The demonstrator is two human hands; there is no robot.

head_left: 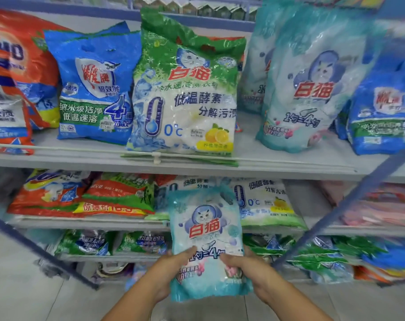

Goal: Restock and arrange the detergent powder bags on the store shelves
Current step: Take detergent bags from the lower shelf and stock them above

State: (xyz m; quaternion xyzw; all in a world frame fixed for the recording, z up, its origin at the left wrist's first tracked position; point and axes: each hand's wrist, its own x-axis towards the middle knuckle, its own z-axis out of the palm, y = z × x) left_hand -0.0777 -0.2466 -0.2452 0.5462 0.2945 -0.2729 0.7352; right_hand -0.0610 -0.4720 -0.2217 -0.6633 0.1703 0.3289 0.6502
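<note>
In front of the lower shelves, a teal detergent bag (pixel 206 242) is held upright, front outward, by both hands. The left hand (pixel 171 272) and right hand (pixel 245 272) grip its lower half, thumbs across the front and fingers curled behind. Two matching teal bags (pixel 312 84) lean on the upper shelf (pixel 81 156) to the right, beside a green lemon bag (pixel 185 93). The person seems mid-carry; next the bag must be lifted and stood with its matches.
</note>
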